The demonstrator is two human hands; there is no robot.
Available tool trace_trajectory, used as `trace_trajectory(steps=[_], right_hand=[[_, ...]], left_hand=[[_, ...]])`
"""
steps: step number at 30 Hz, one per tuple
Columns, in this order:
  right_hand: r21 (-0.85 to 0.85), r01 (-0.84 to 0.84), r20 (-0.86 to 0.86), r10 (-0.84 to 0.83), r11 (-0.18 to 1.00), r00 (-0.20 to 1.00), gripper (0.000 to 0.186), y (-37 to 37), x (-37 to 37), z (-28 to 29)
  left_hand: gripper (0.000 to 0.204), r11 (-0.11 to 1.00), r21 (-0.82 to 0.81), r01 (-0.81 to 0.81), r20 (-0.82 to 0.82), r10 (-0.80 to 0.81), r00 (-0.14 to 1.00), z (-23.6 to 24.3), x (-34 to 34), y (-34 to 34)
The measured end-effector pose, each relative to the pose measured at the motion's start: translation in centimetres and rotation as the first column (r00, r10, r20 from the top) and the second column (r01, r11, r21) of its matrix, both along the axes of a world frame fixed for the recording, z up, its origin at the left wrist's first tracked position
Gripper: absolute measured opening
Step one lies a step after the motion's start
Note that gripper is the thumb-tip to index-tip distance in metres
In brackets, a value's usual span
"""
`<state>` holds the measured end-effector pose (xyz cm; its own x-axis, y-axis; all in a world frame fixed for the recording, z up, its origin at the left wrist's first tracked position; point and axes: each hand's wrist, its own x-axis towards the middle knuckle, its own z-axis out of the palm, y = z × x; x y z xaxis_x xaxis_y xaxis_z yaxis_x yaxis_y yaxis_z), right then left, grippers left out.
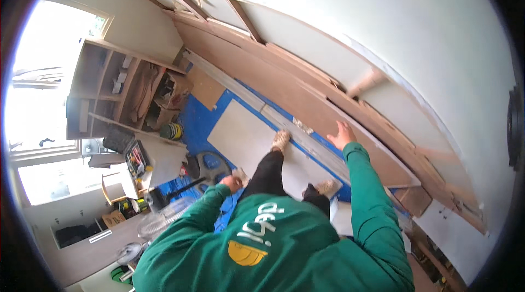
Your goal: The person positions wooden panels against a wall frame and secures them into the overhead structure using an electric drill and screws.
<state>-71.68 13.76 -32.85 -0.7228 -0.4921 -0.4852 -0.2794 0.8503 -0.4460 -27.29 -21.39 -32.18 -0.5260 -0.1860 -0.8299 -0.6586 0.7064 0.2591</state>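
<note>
My right hand [343, 135] reaches forward with its fingers apart and holds nothing. It is over the lower part of a long brown board [306, 100] that leans along the wall; whether it touches the board I cannot tell. My left hand [232, 184] is low at my left side with its fingers curled. A small pale thing [240, 174] shows beside those fingers, too unclear to name, and I cannot tell if it is in the hand. Under my feet lies a large white panel [240, 130], and long pale strips [309, 141] run between it and the brown board.
Blue sheeting [199, 128] covers the floor. Wooden framing [243, 18] shows on the wall behind the board. Left of me are a dark grey ring-shaped base [210, 167], a fan [167, 220], a tray of tools [136, 158], a bucket [171, 131] and a wooden shelf unit [123, 81].
</note>
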Motion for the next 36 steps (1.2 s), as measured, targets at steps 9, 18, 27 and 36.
trace_trajectory(steps=[9, 18, 27, 36], right_hand=[[0.499, 0.019, 0.065, -0.059, 0.866, 0.996, 0.095, -11.2, -7.6, -13.0], [0.589, 0.029, 0.105, -0.112, 0.807, 0.988, 0.102, -14.0, -9.6, -17.1], [0.529, -0.011, -0.021, 0.026, 0.849, 0.999, 0.056, -13.3, -2.2, -18.1], [0.537, -0.169, 0.114, 0.127, 0.827, 0.985, 0.034, -13.7, 1.8, -19.0]], left_hand=[[0.032, 0.939, 0.096, -0.33, -0.022, 0.333, 0.943, -0.6, -3.0, -9.6], [0.032, 0.843, 0.226, -0.488, 0.046, 0.491, 0.87, -1.2, -6.0, -12.6], [0.046, 0.978, 0.107, -0.181, -0.297, 0.205, 0.932, -6.4, -15.7, -16.6], [0.095, 0.764, -0.614, 0.2, -0.244, -0.424, 0.872, -11.2, -36.3, -29.9]])
